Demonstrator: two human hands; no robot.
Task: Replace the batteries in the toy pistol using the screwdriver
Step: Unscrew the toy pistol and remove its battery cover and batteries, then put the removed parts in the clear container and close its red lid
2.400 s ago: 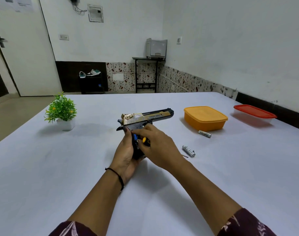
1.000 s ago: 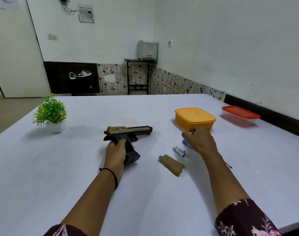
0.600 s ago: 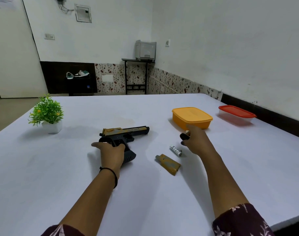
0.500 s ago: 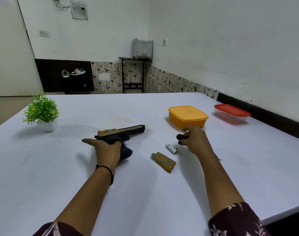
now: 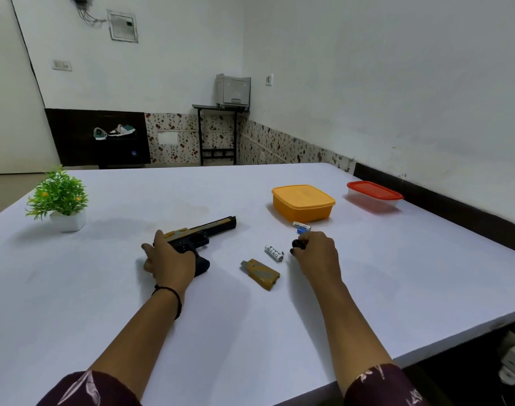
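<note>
With left hand (image 5: 168, 257), pins the toy pistol (image 5: 212, 231) flat on its side at mid-frame, muzzle toward the upper right. Spreads the fingers loosely over the rear of the slide and the grip, pressing rather than gripping, presumably to stop any sliding on the smooth white table (image 5: 250, 347) during the right-hand work. With right hand (image 5: 316, 254), right of centre, pinches a small dark knob (image 5: 298, 244) in curled fingers (probably the screwdriver's handle end; cannot say for sure), with a blue piece (image 5: 301, 230) peeping out just beyond the knuckles. Has the tan battery cover (image 5: 260, 273) lying off and apart from the pistol, below centre, so reads as compartment opened and swap under way. Has two cells close by for easy reach: a silver battery (image 5: 274, 253) between cover and right hand, and a second battery (image 5: 301, 225) just beside the orange lidded box (image 5: 303, 203). Cannot tell spent from fresh. Shows dark print on both cells, too small to read; no brand legible on the pistol either. Has, farther off, a red-lidded tub (image 5: 373, 196) at far right and a potted plant (image 5: 58, 197) at far left.
</note>
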